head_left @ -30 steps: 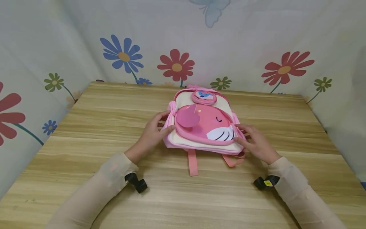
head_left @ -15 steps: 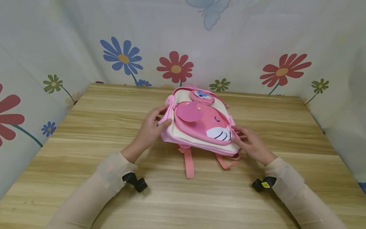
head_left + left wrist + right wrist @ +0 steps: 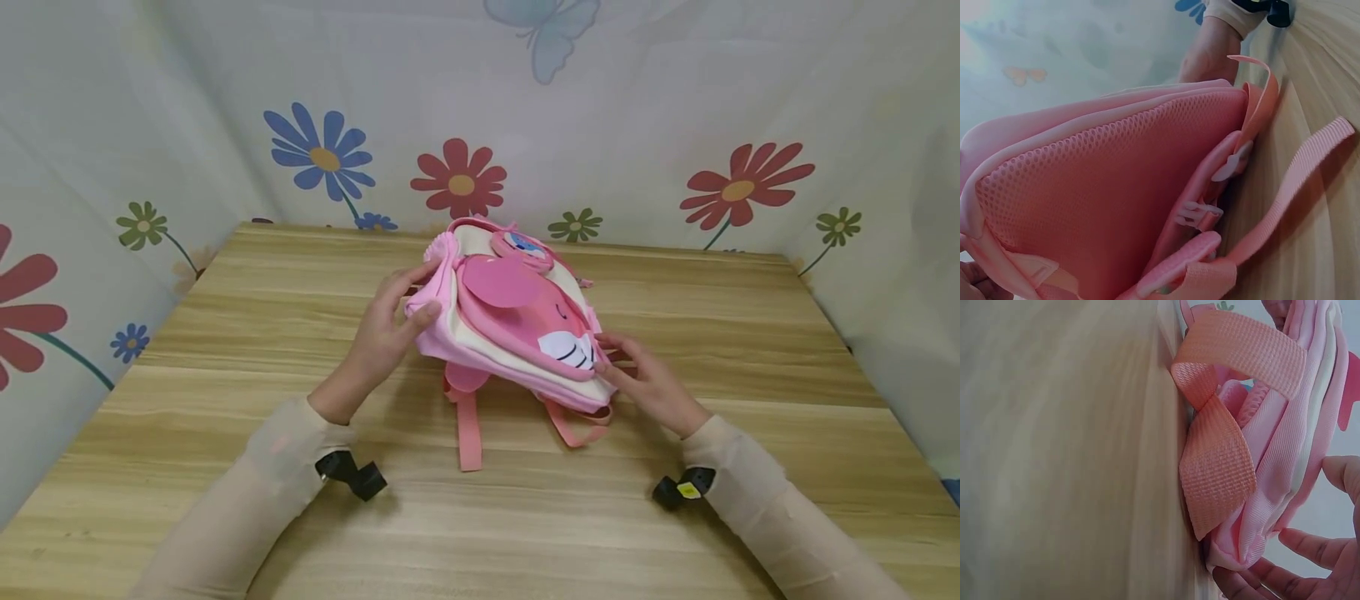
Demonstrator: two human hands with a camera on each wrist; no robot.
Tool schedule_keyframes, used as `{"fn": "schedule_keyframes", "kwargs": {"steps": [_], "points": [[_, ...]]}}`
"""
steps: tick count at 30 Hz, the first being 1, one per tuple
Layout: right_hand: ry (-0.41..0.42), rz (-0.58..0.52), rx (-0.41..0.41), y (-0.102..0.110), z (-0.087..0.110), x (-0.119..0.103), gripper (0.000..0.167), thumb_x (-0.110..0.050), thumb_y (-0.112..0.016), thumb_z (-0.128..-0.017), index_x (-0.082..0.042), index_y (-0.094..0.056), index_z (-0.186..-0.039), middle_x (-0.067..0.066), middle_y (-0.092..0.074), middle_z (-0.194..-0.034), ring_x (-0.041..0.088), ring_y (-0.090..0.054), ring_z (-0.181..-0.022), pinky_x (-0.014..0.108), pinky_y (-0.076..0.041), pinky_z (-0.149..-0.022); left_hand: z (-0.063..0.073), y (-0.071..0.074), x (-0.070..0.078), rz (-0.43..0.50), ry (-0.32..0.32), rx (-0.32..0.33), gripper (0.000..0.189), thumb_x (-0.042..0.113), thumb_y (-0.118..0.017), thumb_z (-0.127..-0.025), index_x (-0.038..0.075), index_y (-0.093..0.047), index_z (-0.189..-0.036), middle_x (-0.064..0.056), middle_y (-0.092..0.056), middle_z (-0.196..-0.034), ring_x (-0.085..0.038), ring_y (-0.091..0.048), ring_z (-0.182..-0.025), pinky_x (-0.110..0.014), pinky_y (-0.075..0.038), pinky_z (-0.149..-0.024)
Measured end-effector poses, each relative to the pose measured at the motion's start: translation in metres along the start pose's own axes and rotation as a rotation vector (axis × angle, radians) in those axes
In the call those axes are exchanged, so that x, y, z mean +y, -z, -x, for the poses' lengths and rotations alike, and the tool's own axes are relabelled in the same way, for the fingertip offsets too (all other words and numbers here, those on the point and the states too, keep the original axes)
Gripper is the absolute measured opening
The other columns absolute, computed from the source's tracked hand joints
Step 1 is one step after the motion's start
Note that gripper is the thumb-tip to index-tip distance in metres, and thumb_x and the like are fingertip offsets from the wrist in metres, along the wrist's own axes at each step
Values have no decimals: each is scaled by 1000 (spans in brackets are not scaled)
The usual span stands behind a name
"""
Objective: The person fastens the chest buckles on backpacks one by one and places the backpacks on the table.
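Head view shows me the pink backpack point(image 3: 517, 308) tilted on the surface point(image 3: 720, 308), above middle toward twelve o'clock; the left hand point(image 3: 386, 325) grips its nine-o'clock side, the right hand point(image 3: 648, 379) its four-o'clock corner. Tilting seems the step; next calls for even support.

Under the tilted-up left side of the bag point(image 3: 517, 321) I see a gap my left hand point(image 3: 378, 333) could enter, though straps point(image 3: 468, 432) hang there. Between my sleeves point(image 3: 232, 492) the bench point(image 3: 487, 537) offers room; behind, the backdrop point(image 3: 622, 100) blocks me.
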State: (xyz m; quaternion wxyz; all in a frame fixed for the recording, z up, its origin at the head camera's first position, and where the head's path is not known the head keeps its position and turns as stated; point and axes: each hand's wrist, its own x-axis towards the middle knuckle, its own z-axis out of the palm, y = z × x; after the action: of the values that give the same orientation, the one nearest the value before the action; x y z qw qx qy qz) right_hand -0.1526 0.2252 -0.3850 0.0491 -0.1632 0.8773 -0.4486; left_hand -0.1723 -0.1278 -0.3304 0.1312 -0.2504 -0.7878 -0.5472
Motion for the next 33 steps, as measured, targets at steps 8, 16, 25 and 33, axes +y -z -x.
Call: {"fn": "schedule_keyframes", "kwargs": {"steps": [8,16,25,33], "points": [[10,-92,9,-11,0,-7,47,-19,-53,-99,3,-41,-139,23,-49,-136,38,-50,-122,57,-41,-104,-5,-1,14,10,-31,71,68,55,-56,-88,11,-49,-140,-14,-47,-138,-21,-38,-127,-49,-35,-106],[-16,-157,9,-21,-3,-10,47,-21,-51,-100,0,-41,-141,22,-47,-140,37,-49,-125,31,-46,-99,-13,-4,27,25,-84,148,60,45,-56,-89,7,-53,-135,-15,-49,-134,-19,-41,-125,-46,-36,-107],[1,-251,11,-31,-5,-14,46,-19,-50,-100,3,-40,-140,24,-46,-140,37,-48,-124,12,-45,-89,-22,-5,39,32,-90,187,53,35,-58,-86,5,-55,-130,-13,-49,-134,-17,-42,-124,-46,-41,-104],[-10,-303,9,-42,-10,-20,47,-18,-51,-99,5,-41,-139,23,-44,-142,37,-47,-125,13,-46,-89,-29,-4,50,24,-99,215,51,29,-60,-84,3,-56,-127,-15,-52,-128,-19,-45,-118,-37,-45,-96]]}}
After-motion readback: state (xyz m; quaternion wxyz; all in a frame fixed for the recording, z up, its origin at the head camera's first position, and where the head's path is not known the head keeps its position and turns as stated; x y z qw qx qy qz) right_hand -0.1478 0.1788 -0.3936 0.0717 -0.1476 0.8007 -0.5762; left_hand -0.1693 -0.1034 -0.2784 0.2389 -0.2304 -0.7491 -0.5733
